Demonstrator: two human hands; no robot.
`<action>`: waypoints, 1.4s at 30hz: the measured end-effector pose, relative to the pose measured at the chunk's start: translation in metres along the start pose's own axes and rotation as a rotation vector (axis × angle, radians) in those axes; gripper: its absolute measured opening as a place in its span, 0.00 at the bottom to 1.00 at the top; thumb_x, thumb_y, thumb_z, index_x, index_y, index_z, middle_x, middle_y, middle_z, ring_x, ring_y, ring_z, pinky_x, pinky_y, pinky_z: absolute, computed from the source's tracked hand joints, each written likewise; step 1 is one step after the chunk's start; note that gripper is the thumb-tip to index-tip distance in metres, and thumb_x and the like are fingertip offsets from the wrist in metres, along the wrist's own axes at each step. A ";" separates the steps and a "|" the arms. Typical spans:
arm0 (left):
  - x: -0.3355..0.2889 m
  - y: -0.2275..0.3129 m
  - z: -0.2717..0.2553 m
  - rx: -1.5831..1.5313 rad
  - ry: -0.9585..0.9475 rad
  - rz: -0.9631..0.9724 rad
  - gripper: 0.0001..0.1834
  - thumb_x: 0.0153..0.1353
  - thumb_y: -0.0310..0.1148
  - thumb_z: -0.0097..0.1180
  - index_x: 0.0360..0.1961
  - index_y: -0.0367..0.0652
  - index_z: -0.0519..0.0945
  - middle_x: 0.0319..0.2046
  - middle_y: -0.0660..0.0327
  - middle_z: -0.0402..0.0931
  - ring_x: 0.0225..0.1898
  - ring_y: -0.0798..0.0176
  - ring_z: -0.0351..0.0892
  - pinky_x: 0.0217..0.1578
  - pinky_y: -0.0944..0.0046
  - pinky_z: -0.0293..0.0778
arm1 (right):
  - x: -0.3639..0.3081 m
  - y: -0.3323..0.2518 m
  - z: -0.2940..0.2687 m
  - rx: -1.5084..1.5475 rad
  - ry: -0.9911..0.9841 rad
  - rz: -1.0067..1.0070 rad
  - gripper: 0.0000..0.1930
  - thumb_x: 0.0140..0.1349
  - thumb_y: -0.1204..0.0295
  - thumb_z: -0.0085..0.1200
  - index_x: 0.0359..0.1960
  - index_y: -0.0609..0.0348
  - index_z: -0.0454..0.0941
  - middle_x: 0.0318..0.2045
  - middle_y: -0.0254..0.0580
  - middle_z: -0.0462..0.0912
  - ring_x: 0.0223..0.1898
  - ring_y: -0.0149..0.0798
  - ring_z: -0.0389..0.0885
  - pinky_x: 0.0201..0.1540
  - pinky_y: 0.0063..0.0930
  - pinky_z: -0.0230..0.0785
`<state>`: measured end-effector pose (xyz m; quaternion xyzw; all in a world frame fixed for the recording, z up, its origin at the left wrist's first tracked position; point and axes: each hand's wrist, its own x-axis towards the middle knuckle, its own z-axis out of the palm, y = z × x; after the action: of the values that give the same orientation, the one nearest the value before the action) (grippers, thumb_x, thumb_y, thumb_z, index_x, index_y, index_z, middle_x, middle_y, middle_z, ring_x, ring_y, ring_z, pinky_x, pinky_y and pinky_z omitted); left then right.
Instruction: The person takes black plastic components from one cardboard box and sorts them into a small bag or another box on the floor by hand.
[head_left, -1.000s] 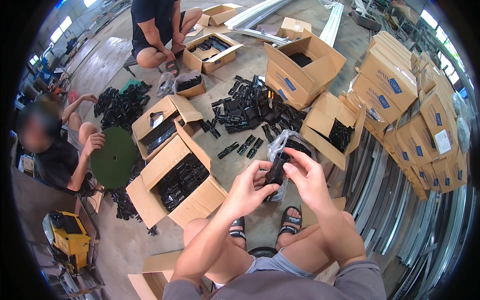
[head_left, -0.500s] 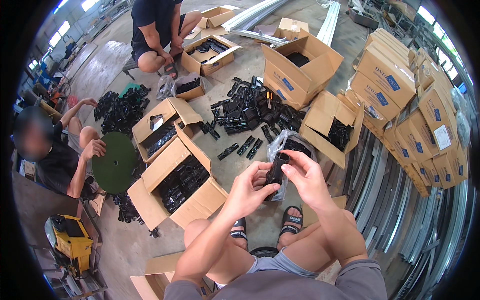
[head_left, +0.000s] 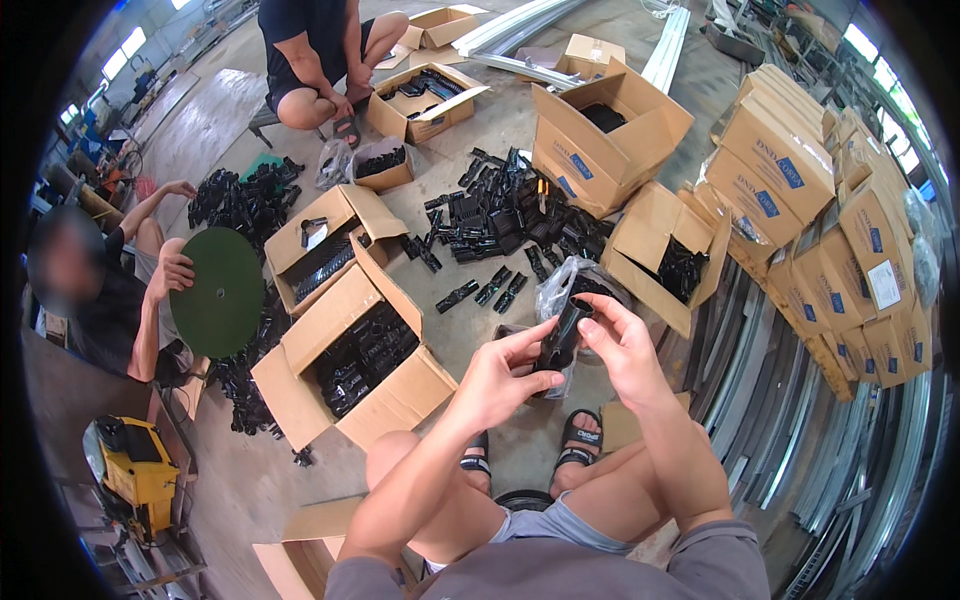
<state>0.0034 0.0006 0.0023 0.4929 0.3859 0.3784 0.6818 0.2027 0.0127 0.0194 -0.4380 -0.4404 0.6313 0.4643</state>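
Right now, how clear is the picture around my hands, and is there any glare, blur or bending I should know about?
Head view: even daylight, both hands and the black plastic part they hold are sharp; the clear plastic bag behind it shows soft glare; strong fisheye bending curves the metal rails and stacked boxes on the right; black corners frame the picture; one seated person's face on the left is blurred out.

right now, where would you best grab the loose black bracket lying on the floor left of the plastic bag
Probably across the narrow middle of the black bracket, coming from above: it lies flat on the bare floor, long and slim, apart from its neighbours, so fingers fit along both long sides. Both hands now hold another black part.
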 end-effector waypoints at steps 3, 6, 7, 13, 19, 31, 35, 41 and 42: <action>-0.002 -0.009 0.001 0.043 0.058 -0.007 0.39 0.58 0.19 0.65 0.71 0.44 0.67 0.44 0.63 0.84 0.43 0.77 0.76 0.46 0.70 0.74 | 0.002 0.005 -0.001 -0.009 0.019 0.008 0.20 0.69 0.73 0.56 0.61 0.68 0.71 0.48 0.39 0.82 0.48 0.28 0.79 0.55 0.26 0.73; -0.004 -0.014 0.003 0.227 0.088 0.026 0.38 0.60 0.22 0.62 0.71 0.56 0.68 0.41 0.59 0.85 0.41 0.77 0.77 0.46 0.67 0.74 | 0.001 0.012 0.001 0.014 0.035 -0.009 0.20 0.69 0.73 0.56 0.60 0.67 0.72 0.47 0.39 0.82 0.47 0.28 0.79 0.54 0.25 0.73; -0.004 -0.014 0.002 0.265 0.095 0.038 0.38 0.60 0.22 0.62 0.71 0.59 0.67 0.40 0.57 0.85 0.41 0.76 0.77 0.46 0.66 0.75 | 0.002 0.013 0.003 0.022 0.037 -0.017 0.20 0.69 0.73 0.56 0.60 0.67 0.72 0.47 0.39 0.82 0.47 0.28 0.79 0.54 0.25 0.73; -0.011 0.008 0.000 0.364 0.081 0.078 0.41 0.58 0.24 0.65 0.72 0.57 0.66 0.39 0.55 0.83 0.38 0.70 0.78 0.47 0.63 0.75 | 0.006 0.013 0.009 -0.001 0.063 -0.050 0.19 0.70 0.73 0.55 0.59 0.67 0.73 0.48 0.40 0.82 0.47 0.29 0.80 0.53 0.25 0.74; -0.016 0.017 -0.006 0.435 0.061 -0.011 0.43 0.54 0.21 0.68 0.71 0.54 0.67 0.33 0.61 0.82 0.36 0.74 0.73 0.42 0.67 0.74 | 0.004 0.021 0.008 -0.032 0.032 -0.044 0.19 0.72 0.69 0.55 0.60 0.66 0.72 0.48 0.40 0.82 0.47 0.29 0.80 0.53 0.26 0.74; -0.008 0.031 -0.065 0.813 0.430 0.081 0.36 0.51 0.25 0.68 0.64 0.57 0.76 0.39 0.43 0.83 0.40 0.45 0.85 0.44 0.58 0.77 | 0.072 0.187 -0.045 -1.337 -0.261 0.408 0.17 0.63 0.62 0.56 0.42 0.65 0.84 0.48 0.60 0.84 0.50 0.58 0.83 0.54 0.47 0.75; -0.007 0.033 -0.070 0.821 0.441 0.095 0.34 0.50 0.24 0.68 0.61 0.56 0.79 0.40 0.43 0.82 0.43 0.43 0.84 0.45 0.55 0.77 | 0.063 0.256 -0.067 -1.554 -0.197 0.503 0.16 0.64 0.63 0.54 0.44 0.63 0.83 0.42 0.65 0.84 0.48 0.62 0.83 0.52 0.50 0.75; -0.013 0.032 -0.081 0.815 0.475 0.052 0.33 0.49 0.23 0.67 0.60 0.53 0.79 0.41 0.44 0.83 0.42 0.43 0.84 0.45 0.55 0.78 | 0.098 0.256 -0.079 -1.288 0.666 0.013 0.16 0.69 0.61 0.49 0.36 0.61 0.81 0.36 0.59 0.84 0.40 0.63 0.83 0.44 0.56 0.73; -0.009 0.028 -0.079 0.814 0.463 0.068 0.33 0.49 0.22 0.66 0.60 0.52 0.79 0.41 0.44 0.83 0.42 0.43 0.84 0.45 0.55 0.78 | 0.103 0.260 -0.104 -1.333 0.706 0.053 0.15 0.69 0.61 0.50 0.38 0.59 0.82 0.38 0.58 0.85 0.42 0.62 0.83 0.46 0.55 0.73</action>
<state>-0.0753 0.0286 0.0140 0.6353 0.6285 0.3184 0.3163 0.2315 0.0818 -0.2696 -0.8129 -0.5435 0.0639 0.1992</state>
